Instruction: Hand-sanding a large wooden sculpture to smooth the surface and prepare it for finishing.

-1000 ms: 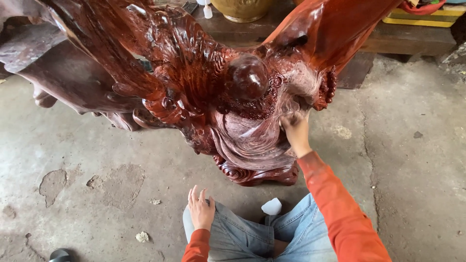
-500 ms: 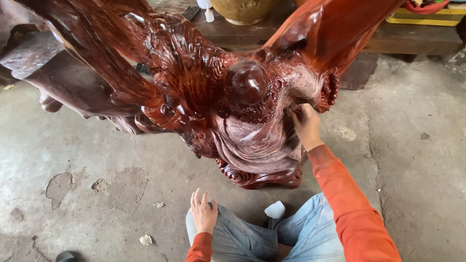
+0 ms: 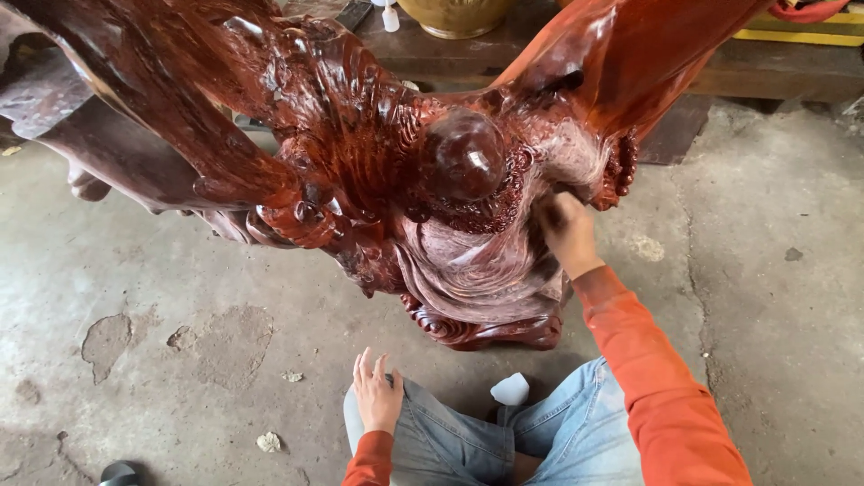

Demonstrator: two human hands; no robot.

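Filling most of the view, a large carved sculpture (image 3: 432, 180) of glossy red-brown wood is seen standing on the concrete floor (image 3: 180, 270), with its scrolled base just ahead of the seated person's knees and its long twisted limbs spread up and out to both sides. A rounded knob of wood is set near its middle, and just to the right of that knob the right hand (image 3: 567, 229) is pressed against the carving, below the upswept right limb. The fingers are curled in against the surface; whether anything is held in the grip cannot be told, since the fingertips are hidden against the wood. The carving lies directly forward of this hand, in contact with it, so the right hand is plainly the nearer one. The left hand (image 3: 378, 400) is laid flat and open on the left knee of the blue jeans (image 3: 468, 441), nothing held, well apart from the base. Behind the carving a low wooden bench (image 3: 774, 76) is seen. A small white object (image 3: 510, 390) lies between the knees, and a pale scrap (image 3: 268, 442) rests on the floor to the left.
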